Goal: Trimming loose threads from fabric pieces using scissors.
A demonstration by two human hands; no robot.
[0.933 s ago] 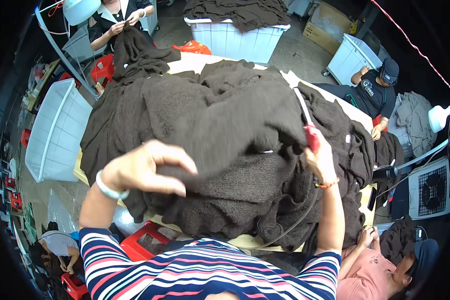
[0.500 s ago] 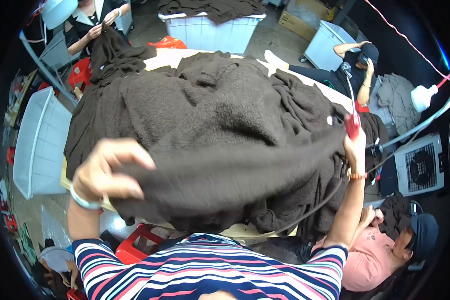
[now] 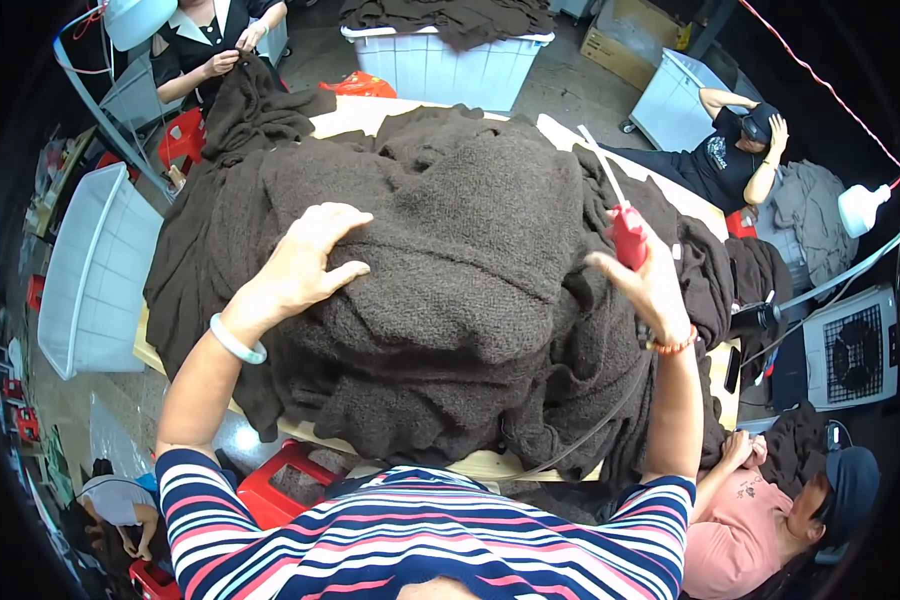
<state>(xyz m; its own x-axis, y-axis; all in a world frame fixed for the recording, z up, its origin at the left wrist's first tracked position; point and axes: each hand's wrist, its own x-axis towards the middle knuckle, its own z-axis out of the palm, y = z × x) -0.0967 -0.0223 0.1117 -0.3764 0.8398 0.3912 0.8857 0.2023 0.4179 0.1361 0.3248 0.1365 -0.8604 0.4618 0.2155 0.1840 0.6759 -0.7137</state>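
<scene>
A large heap of dark brown knit cloth covers most of the table in front of me. My left hand, with a pale bangle at the wrist, is on or just above the heap's left part, thumb and fingers apart and holding nothing. At the heap's right side my right hand grips a red-handled tool with a long, thin, pale shaft pointing up and away. Its thumb sticks out to the left over the cloth. The kind of tool is not clear.
A pale tub stands left, another tub with brown cloth behind the table. Co-workers sit at far left, far right and near right. A lamp hangs right; a thin hose crosses the cloth. A red stool is near me.
The cloth stretched up and blurred between my hands now lies on the heap. My left hand has moved right and away from me; my right hand has moved left, tilting the tool leftward.
</scene>
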